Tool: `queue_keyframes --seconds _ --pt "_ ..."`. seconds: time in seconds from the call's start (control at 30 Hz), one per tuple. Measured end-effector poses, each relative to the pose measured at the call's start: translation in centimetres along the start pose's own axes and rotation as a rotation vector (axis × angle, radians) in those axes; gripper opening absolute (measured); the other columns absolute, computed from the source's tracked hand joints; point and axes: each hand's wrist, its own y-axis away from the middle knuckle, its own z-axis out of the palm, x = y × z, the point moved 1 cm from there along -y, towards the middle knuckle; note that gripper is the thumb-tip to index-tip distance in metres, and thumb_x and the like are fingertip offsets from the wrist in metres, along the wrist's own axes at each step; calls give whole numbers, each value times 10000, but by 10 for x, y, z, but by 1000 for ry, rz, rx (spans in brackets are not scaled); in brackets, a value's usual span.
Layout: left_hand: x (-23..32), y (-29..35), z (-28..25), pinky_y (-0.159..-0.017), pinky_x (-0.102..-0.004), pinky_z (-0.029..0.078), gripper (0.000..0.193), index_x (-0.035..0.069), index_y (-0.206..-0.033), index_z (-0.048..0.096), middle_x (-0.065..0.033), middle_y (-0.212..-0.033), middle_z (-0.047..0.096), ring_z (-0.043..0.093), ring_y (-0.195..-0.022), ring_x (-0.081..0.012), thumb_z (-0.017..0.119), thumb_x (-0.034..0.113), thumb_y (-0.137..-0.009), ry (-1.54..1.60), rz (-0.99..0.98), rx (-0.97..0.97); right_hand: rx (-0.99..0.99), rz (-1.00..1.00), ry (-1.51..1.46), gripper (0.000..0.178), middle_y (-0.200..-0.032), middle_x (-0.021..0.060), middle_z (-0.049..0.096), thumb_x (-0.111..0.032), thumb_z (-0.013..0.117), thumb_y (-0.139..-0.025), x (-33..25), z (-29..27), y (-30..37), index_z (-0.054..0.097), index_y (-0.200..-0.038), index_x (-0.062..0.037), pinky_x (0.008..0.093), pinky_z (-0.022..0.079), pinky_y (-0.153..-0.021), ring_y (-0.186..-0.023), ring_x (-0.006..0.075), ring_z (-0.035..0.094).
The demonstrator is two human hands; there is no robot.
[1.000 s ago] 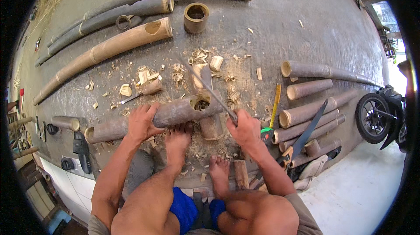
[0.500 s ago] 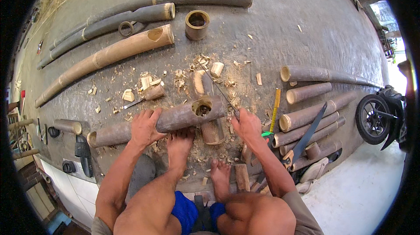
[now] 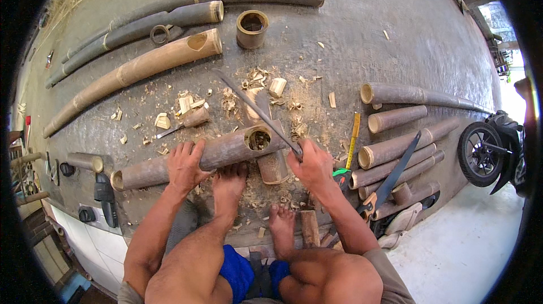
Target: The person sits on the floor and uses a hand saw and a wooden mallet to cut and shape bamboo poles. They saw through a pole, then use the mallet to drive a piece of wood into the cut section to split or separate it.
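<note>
Under my left hand (image 3: 186,166) lies a brown bamboo tube (image 3: 223,150) with a round hole cut near its right end; my fingers wrap over its top, thumb at the near side. The tube rests across a shorter bamboo piece (image 3: 274,169), and my left foot (image 3: 230,185) is against its near side. My right hand (image 3: 312,166) is closed round the near end of a long, narrow, dark metal tool (image 3: 244,98), which looks like a file. It slants away to the far left, passing above the tube's right end beside the hole. The handle is hidden in my fist.
Wood chips and shavings (image 3: 186,104) surround a wooden-handled chisel (image 3: 184,123). Long bamboo poles (image 3: 136,72) and a bamboo ring (image 3: 252,29) lie beyond. To the right are cut bamboo tubes (image 3: 396,119), a handsaw (image 3: 390,178), a tape measure (image 3: 343,177) and a motorcycle wheel (image 3: 481,154).
My right hand has shifted slightly left and nearer, and the long tool's far end has swung left. The left hand still grips the tube, which has barely moved.
</note>
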Motion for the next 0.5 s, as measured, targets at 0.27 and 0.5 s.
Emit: queue_keyframes --seconds 0.27,0.5 --pt "3 4 2 -915 -475 459 945 131 -1346 547 -112 -1113 606 587 -1061 -330 936 354 -513 -28 13 56 25 -5 -45 281 -848 194 694 -256 751 -851 -8 -2 -7 596 -944 -41 525 545 -618 -686 431 680" --pt "7 9 4 -912 -482 445 933 135 -1347 540 -118 -1133 595 582 -1073 -334 933 328 -523 -94 33 87 -122 58 6 271 -833 200 690 -236 732 -855 -11 -4 -10 642 -992 -20 499 542 -631 -699 410 679"
